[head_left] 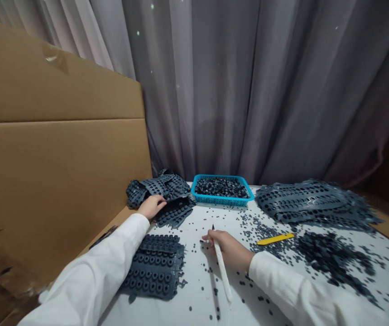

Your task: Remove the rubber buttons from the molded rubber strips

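My left hand [151, 207] reaches to the back left, its fingers closed on the edge of a dark rubber sheet in a crumpled pile [162, 188]. In my right hand [226, 246] is a white pen-like tool [222, 271] with a dark pointed tip, held upward above the white table. Between my left sleeve and the middle of the table lies a dark sheet [155, 267] with rows of raised rings and a ragged right edge.
A blue basket [221, 199] of small black pieces stands at the back. Perforated sheets [311, 201] lie at the back right, with a yellow tool [276, 239] and a heap of black scraps [333, 258] in front. Cardboard [61, 172] walls the left side.
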A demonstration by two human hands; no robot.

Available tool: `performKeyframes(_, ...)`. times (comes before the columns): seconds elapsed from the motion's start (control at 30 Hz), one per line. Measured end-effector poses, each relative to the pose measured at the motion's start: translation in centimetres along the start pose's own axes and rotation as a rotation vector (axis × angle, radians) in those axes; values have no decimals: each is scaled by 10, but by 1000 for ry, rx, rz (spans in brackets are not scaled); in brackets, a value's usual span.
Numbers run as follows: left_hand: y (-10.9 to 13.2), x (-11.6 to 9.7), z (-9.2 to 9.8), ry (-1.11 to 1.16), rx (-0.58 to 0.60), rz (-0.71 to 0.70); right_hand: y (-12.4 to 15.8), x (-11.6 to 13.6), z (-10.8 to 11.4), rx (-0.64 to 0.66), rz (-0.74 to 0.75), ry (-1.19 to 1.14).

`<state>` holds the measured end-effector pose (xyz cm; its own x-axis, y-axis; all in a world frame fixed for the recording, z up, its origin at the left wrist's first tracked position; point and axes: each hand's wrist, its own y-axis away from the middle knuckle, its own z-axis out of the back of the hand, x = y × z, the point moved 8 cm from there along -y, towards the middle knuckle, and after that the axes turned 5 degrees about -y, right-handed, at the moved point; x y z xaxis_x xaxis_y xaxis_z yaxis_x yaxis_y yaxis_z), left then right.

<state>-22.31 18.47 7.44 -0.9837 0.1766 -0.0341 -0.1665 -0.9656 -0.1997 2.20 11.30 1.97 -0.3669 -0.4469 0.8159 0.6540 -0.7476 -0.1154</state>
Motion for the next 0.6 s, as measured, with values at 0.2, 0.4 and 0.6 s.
performKeyframes(0.2,-21,-34,92,38,-285,-3,-25,-5,13,-174,-154,-608)
performKeyframes(0.4,-5,-126,161,5,-369,-116,-44,27,-13,-28,-349,-1470)
performKeyframes(0.6,55,-210,139,-178,-179,-301,-51,5,58,-407,-192,-1145)
